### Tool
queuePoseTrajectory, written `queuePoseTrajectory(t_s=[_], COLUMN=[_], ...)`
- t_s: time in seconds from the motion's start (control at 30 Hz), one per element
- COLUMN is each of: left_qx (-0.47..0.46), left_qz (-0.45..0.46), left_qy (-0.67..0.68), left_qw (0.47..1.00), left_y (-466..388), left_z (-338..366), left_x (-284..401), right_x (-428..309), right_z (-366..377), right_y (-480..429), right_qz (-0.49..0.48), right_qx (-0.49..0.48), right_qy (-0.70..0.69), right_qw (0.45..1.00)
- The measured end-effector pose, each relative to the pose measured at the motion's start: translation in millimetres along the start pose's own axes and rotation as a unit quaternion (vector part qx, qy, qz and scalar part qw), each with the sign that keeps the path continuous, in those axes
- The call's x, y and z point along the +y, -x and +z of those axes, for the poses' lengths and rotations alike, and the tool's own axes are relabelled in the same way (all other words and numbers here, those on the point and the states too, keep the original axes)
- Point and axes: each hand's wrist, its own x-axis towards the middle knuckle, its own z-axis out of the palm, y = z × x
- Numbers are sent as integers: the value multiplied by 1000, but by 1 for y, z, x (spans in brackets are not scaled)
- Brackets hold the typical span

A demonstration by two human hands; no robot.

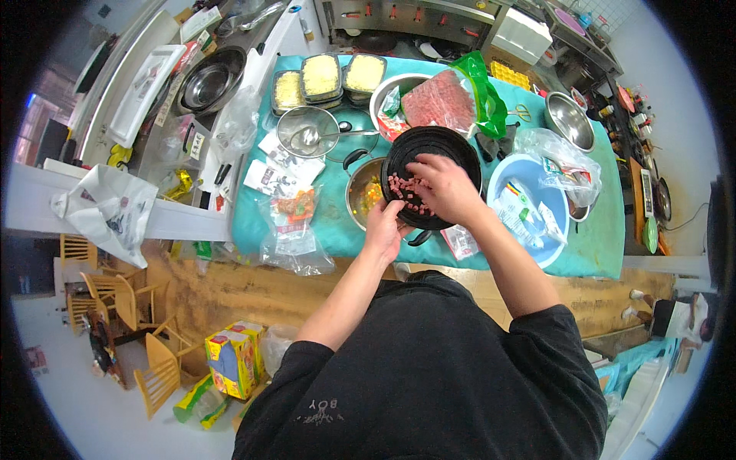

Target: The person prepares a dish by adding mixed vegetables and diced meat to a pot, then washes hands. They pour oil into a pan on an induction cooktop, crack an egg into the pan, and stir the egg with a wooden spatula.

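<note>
My left hand [386, 227] grips the lower left rim of a round black dish [431, 144], which is tilted over a steel pot [357, 192] with dark handles. Small pink meat cubes [407, 188] lie along the dish's lower side. My right hand [443, 184] reaches into the dish, its fingers at the cubes; whether it pinches any is hidden. Diced yellow and orange food [369, 195] shows in the pot, which the dish partly covers. Left of the pot, a clear plastic bag [296, 230] holds orange and brown food.
Behind the dish, a steel bowl [376, 98] holds a bag of pink minced meat [440, 103]. Lidded tubs [321, 77] of pale shreds stand at the back left, near a strainer [307, 132] with a ladle. A blue basin [532, 224] with packaging stands right. Someone [661, 316] is at far right.
</note>
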Motion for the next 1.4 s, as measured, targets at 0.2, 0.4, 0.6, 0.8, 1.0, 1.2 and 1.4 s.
queuePoseTrajectory(t_s=[0.2,0.4,0.6,0.8,1.0,1.2,1.4], left_qx=[-7,-2,6,0,14,28,78], left_qz=[-20,-39,-37,-26,-29,-35,-7], left_qy=[6,-21,-22,-20,-29,-36,-42], left_qw=[1000,999,999,999,999,998,996], left_y=[0,6,7,6,5,11,12], left_z=[-8,-2,-11,-27,-33,-35,-41], left_x=[-8,-10,-12,3,9,13,19], right_x=[-5,-8,-12,-18,-16,-22,-26], right_z=[5,6,11,21,17,25,30], right_y=[35,28,47,62,42,37,21], right_qz=[25,58,38,98,133,69,-22], right_qx=[-9,56,29,-4,100,19,-4], right_qy=[-12,41,16,-100,-57,-47,3], right_qw=[1000,996,999,990,984,996,1000])
